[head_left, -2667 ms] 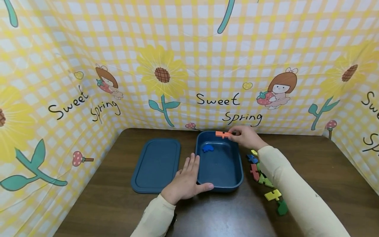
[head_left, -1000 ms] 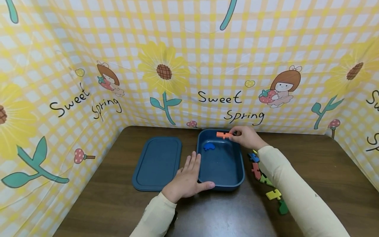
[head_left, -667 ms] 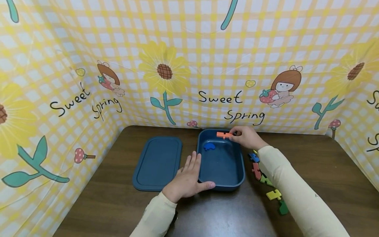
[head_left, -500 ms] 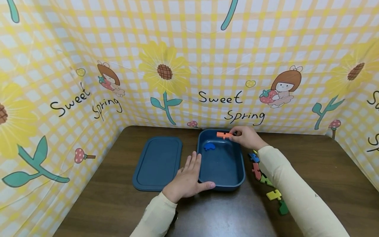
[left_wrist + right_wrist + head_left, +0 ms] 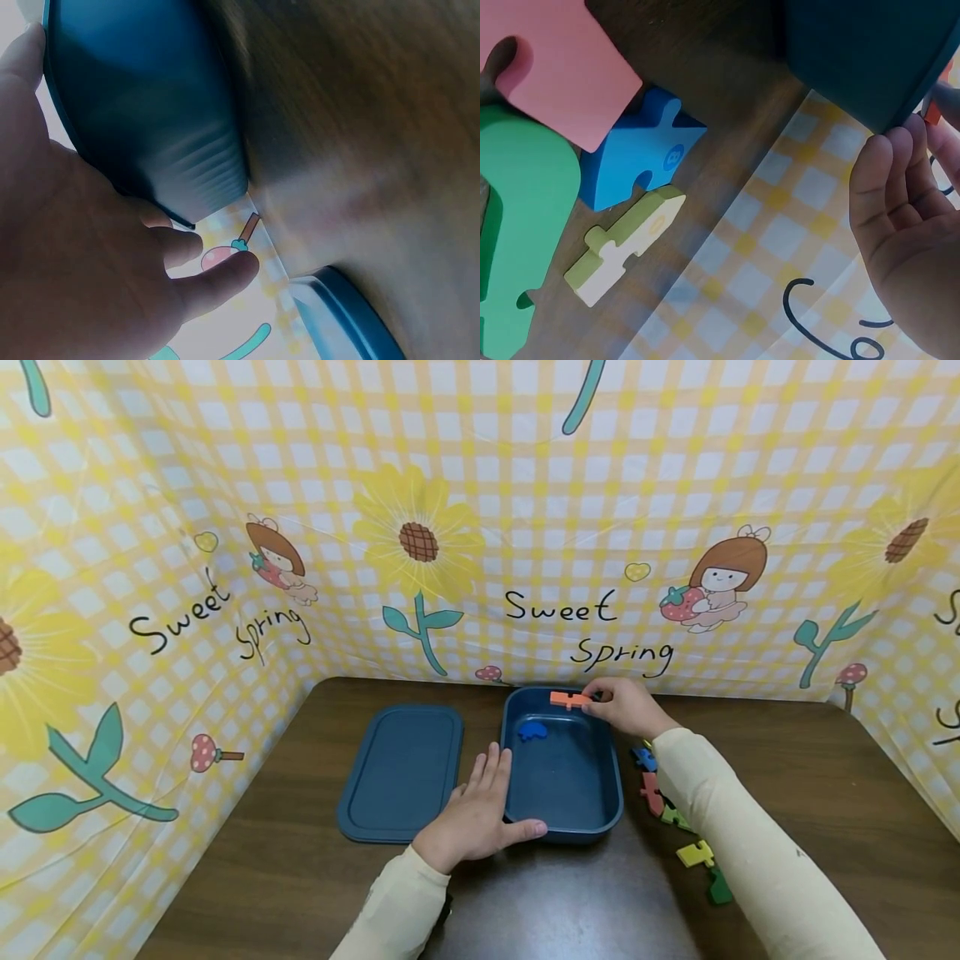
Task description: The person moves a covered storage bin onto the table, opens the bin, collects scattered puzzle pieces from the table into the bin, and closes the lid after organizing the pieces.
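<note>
A deep blue rectangular box [image 5: 562, 837] stands on the table. My left hand [image 5: 474, 818] rests along its left side with fingers straight, thumb at the near rim. In the left wrist view the box's outer wall [image 5: 150, 112] fills the space beside the palm. At the far right corner my right hand [image 5: 624, 705] pinches an orange puzzle piece [image 5: 567, 700] over the far rim. In the right wrist view the fingers are at the box edge and a sliver of the orange piece [image 5: 933, 112] shows. One blue puzzle piece [image 5: 532, 732] lies inside the box.
Left of the box lies its flat lid [image 5: 401, 777]. Several wooden puzzle pieces lie right of the box: blue [image 5: 649, 150], pale yellow [image 5: 626, 244], pink [image 5: 562, 67], green [image 5: 525, 195], yellow [image 5: 695, 853] and dark green [image 5: 720, 887]. A patterned cloth [image 5: 525, 527] hangs behind the table.
Both hands stay nearly still, the right one still pinching the orange piece over the box's far rim. The head view has shifted slightly.
</note>
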### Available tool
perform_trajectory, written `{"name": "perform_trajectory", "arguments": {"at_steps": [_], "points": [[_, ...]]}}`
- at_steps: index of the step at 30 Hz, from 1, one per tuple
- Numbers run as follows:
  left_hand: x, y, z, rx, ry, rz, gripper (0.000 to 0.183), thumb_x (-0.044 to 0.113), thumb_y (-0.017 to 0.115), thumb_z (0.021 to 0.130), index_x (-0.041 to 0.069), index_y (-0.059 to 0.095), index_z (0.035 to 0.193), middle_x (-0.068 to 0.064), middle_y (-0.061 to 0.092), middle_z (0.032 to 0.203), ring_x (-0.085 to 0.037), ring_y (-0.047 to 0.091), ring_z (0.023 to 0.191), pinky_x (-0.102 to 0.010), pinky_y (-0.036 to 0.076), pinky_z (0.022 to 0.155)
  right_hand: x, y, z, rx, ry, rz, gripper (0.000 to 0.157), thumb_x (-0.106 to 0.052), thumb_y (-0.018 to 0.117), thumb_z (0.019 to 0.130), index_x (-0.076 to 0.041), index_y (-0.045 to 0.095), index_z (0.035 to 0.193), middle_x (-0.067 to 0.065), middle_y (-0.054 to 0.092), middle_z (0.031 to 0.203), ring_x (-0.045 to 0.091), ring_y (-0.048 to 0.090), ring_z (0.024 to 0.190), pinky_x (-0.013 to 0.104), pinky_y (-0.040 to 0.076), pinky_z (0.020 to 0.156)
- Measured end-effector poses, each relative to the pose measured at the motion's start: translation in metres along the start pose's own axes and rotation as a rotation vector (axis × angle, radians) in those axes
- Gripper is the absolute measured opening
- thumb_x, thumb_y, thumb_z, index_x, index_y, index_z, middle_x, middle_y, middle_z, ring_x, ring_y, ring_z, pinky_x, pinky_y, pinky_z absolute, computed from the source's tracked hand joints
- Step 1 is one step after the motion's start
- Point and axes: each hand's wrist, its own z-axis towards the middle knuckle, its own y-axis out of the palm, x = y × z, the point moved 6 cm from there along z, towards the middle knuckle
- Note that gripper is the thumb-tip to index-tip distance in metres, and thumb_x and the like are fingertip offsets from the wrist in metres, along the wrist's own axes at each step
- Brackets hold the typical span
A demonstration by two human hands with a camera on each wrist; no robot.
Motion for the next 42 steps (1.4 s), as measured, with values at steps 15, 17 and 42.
{"name": "perform_trajectory", "arguments": {"at_steps": [15,17,42], "points": [[-0.0009,0.001,0.0008,-0.003,-0.005,0.004,0.111,0.07,0.059,0.091,0.01,0.0,0.163,-0.012,-0.008,0.168,-0.03,-0.005,0.153,-0.064,0.018,0.114,0.0007,0.0002,0.0025,0.003,0.007,-0.008,0.024,-0.025,0.07,0.097,-0.01,0.073,0.115,0.009,0.059,0.079,0.024,0.051,0.065,0.036,0.042,0.057],[-0.0007,0.0006,0.0005,-0.004,-0.007,0.004,0.11,0.069,0.059,0.091,0.01,0.0,0.163,-0.011,-0.008,0.168,-0.03,-0.005,0.153,-0.064,0.017,0.114,0.0002,0.0,0.0031,0.007,0.005,-0.011,0.025,-0.025,0.071,0.096,-0.01,0.073,0.115,0.009,0.06,0.08,0.025,0.051,0.066,0.037,0.042,0.057],[-0.0007,0.0001,0.0,-0.008,-0.007,0.005,0.111,0.07,0.059,0.09,0.01,0.0,0.163,-0.01,-0.009,0.168,-0.031,-0.004,0.153,-0.065,0.019,0.113,0.0012,-0.0013,-0.0027,0.054,0.014,0.007,0.038,-0.02,0.067,0.1,-0.01,0.064,0.136,0.016,0.067,0.113,0.029,0.061,0.087,0.042,0.05,0.07]]}}
